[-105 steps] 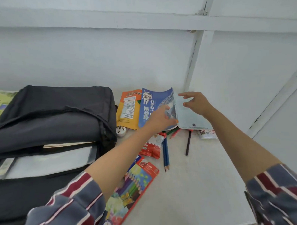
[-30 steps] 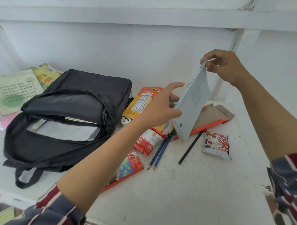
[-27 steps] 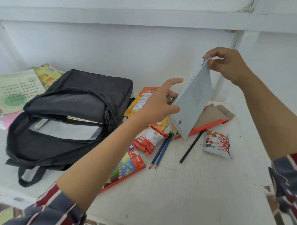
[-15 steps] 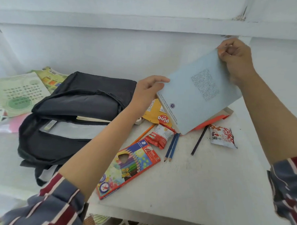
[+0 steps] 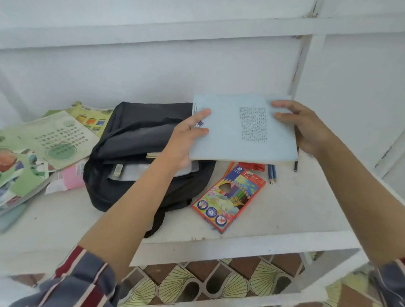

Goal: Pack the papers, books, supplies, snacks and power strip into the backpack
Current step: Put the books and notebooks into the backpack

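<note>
A pale blue book with a block of printed text is held flat above the right end of the open black backpack. My left hand grips its left edge, thumb on top. My right hand holds its right edge, fingers on the cover. Inside the backpack's mouth lie papers and a book edge. A box of coloured pencils lies on the shelf right of the bag. Loose pencils and a red snack packet peek out under the book.
Green magazines and a pink paper are stacked at the left of the white shelf. The shelf's front edge runs below the bag. A white wall and upright post stand behind. Patterned floor tiles show below.
The book has swung from upright at the right down to flat and moved left over the backpack. My left hand now grips its left edge. The view has shifted so the bag is nearer the centre.
</note>
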A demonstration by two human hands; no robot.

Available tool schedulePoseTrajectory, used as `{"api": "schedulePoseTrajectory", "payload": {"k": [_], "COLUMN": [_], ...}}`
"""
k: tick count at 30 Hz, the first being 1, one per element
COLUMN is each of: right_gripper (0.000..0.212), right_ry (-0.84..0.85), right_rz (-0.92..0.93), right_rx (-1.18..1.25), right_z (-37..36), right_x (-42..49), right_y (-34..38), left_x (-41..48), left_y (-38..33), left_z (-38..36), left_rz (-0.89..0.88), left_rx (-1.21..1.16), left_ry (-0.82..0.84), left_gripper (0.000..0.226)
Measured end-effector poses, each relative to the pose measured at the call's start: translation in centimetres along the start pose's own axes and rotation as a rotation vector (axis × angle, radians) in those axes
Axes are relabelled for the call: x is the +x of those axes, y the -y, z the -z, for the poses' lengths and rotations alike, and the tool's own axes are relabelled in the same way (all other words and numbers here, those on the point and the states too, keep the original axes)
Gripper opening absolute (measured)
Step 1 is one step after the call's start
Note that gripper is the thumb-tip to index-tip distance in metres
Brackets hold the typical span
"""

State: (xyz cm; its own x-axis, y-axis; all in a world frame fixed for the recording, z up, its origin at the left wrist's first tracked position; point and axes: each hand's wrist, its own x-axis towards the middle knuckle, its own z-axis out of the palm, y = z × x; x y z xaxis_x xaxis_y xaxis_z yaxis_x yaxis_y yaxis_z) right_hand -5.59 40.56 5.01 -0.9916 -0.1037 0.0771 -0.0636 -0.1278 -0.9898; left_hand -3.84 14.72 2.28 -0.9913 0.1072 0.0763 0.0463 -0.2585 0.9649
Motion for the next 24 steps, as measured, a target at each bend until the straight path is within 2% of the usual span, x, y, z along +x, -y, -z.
{"api": "schedulePoseTrajectory", "payload": {"k": [6, 8, 10, 12, 15, 16, 19, 24], "right_gripper": [0.041, 0.047, 0.041, 0.042, 0.058, 0.06, 0.048, 0.046], "right_ry": [0.175, 0.17, 0.121, 0.085, 0.075, 0.075, 0.057, -0.009], "right_rz": [-0.157, -0.191, -0.21, -0.236, -0.281, -0.297, -0.318, -0.317], "right_rx": [0.131, 0.162, 0.187, 0.211, 0.253, 0.247, 0.213, 0.243], "right_z": [-3.8, -5.2, -6.6, -7.8, -9.2, -9.5, -10.9, -13.0], "right_x": [-4.4, -5.3, -6.2, -7.1, -8.0, -8.3, -8.8, -8.9], "right_y": [-3.3, -4.6, -5.7, -6.8, -8.2, -8.6, -9.1, -9.6], "left_x": [-3.1, -3.9, -4.4, -4.5, -4.4, -4.3, -3.2, -0.4], "left_y": [-1.0, -1.0, -1.0, -0.9, -0.4, -0.2, 0.3, 0.3], "left_z": [3.2, 4.6, 6.1, 8.0, 11.6, 12.7, 15.2, 17.6], "left_rz": [0.049, 0.092, 0.16, 0.159, -0.035, -0.119, -0.306, -0.34], "left_rx": [0.121, 0.211, 0.322, 0.548, 0.962, 1.073, 1.329, 1.513], "left_ry": [0.004, -0.007, 0.0, -0.03, -0.17, -0.163, -0.006, 0.193], "left_gripper": [0.041, 0.039, 0.036, 0.037, 0.044, 0.043, 0.038, 0.044]}}
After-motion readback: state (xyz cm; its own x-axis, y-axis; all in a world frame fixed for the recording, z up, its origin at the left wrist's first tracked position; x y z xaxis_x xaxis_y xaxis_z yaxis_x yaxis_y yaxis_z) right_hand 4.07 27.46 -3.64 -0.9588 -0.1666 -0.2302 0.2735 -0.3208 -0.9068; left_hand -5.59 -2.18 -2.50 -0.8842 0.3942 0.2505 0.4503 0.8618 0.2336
